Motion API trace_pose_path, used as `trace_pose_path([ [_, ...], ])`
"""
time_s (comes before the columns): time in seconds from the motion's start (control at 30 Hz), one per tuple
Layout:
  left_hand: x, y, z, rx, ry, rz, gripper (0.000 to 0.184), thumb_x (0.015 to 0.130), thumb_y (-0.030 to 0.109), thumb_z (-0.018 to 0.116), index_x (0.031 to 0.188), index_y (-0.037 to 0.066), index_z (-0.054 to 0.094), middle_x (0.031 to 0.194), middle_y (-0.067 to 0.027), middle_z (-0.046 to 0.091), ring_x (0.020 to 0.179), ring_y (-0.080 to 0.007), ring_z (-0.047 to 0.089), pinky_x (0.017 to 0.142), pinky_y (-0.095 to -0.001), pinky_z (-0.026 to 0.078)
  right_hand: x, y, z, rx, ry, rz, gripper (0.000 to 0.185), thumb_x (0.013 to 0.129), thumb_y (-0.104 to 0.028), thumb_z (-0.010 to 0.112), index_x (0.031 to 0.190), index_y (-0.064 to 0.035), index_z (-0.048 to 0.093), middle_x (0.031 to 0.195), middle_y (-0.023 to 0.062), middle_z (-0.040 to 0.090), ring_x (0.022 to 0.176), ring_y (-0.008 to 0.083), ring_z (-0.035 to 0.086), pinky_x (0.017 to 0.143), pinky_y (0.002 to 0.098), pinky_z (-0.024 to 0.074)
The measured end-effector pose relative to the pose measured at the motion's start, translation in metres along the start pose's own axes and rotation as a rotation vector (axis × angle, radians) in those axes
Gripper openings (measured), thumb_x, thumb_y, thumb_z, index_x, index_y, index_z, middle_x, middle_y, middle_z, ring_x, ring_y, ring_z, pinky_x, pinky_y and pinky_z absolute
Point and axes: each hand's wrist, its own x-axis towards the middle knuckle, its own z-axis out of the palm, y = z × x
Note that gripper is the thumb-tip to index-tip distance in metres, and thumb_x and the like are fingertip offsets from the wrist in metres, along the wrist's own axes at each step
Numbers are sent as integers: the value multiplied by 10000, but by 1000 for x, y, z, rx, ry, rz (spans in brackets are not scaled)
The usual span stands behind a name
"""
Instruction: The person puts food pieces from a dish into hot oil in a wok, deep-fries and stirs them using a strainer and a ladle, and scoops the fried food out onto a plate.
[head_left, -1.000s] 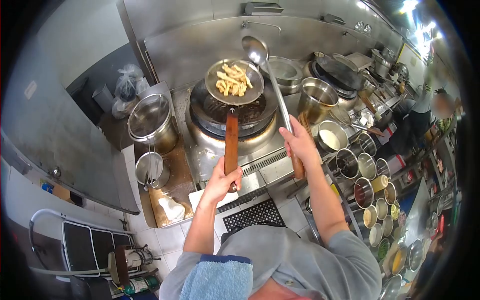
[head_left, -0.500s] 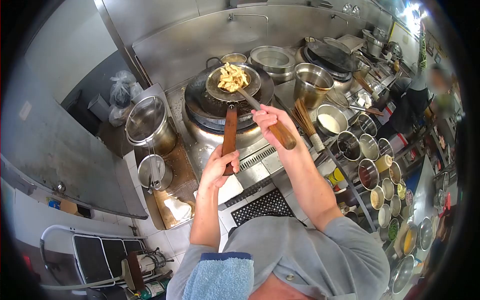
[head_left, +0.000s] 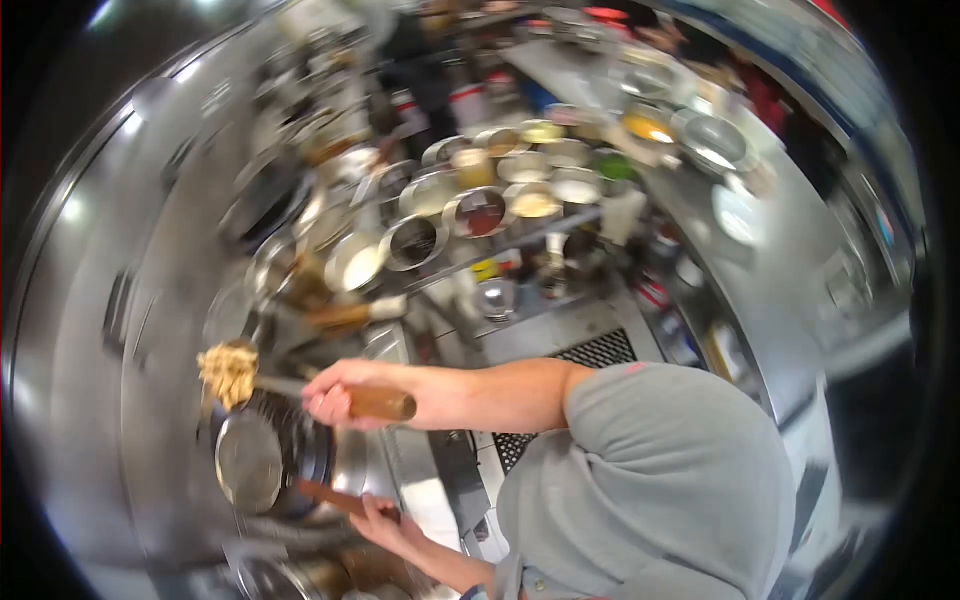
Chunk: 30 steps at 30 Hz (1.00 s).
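My right hand (head_left: 342, 392) is wrapped around the wooden handle of a ladle (head_left: 384, 404). A heap of golden-brown food pieces (head_left: 230, 374) rides on the ladle's head, which it hides. Below it in view, my left hand (head_left: 382, 524) grips the wooden handle of a round strainer (head_left: 248, 465). No food shows on the strainer, which sits over the dark wok (head_left: 312, 455) at the stove. The picture is blurred by motion.
Several metal bowls of ingredients, one with dark red contents (head_left: 480, 213), stand on a rack. A bowl of white liquid (head_left: 356, 262) and a bamboo brush (head_left: 355, 312) lie nearer the stove. A long steel counter (head_left: 790, 255) runs along the far side.
The view has swung sharply to the right. The food pieces have been lifted off the strainer on the ladle. Both hands keep hold of their handles.
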Motion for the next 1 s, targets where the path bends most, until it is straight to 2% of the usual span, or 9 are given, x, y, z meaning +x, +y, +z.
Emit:
trace_pose_path([
  [0.1,-4,-10,18,-43,41,-2,120,865,35,571,912,9,464,636,-17,462,569,-106,432,532,-246,360,-70,-4,7,-32,1,-122,189,933,-131,490,802,-29,400,641,-32,396,455,19,390,374,147,358],
  [0.23,10,-32,21,-43,50,71,139,871,48,573,826,33,442,634,-20,465,590,-123,430,559,-269,362,-160,-30,-14,-156,30,-232,150,947,-159,482,918,-33,406,700,-27,398,461,12,373,353,160,338],
  [0.4,35,-49,24,-33,47,37,186,839,84,595,686,40,499,651,-37,498,636,-140,481,605,-269,392,-308,7,8,-247,255,-740,161,949,-119,474,1065,-10,451,735,-2,399,469,9,351,336,150,308],
  [0.43,37,-52,15,165,-73,84,159,832,153,588,824,-1,551,818,-112,551,774,-190,527,710,-312,422,-336,16,10,-271,271,-823,206,944,-104,479,1118,3,450,729,-5,396,469,2,339,328,146,296],
  [0.47,27,-45,21,361,-193,136,298,826,222,581,962,-42,604,984,-187,605,913,-241,574,816,-354,453,-362,31,14,-304,330,-950,237,945,-94,471,1155,14,450,719,-9,392,466,-1,329,327,144,287],
  [0.5,24,-35,34,241,-49,-11,162,832,74,526,945,-25,585,909,-132,576,836,-222,524,782,-350,436,-388,42,15,-334,360,-1022,241,946,-89,464,1162,16,453,713,-14,385,464,-3,321,324,142,274],
  [0.6,-21,-21,58,1059,-209,871,150,822,11,494,944,-23,575,902,-114,555,837,-223,510,773,-346,428,-456,85,20,-407,537,-1254,290,949,-86,447,1221,12,428,711,-30,360,462,-13,300,313,135,250],
  [0.73,53,-67,20,802,-260,638,194,837,58,492,998,-17,569,943,-126,558,848,-238,528,782,-355,436,-513,155,31,-402,780,-1491,327,946,-84,432,1261,2,408,731,-26,351,456,-20,273,317,134,227],
  [1.0,19,-78,92,422,-172,264,158,837,61,503,963,-12,564,911,-116,552,824,-227,524,763,-344,433,-559,202,-16,-296,1002,-1768,272,922,-81,463,1190,-35,474,712,-45,350,451,-21,262,327,135,163],
])
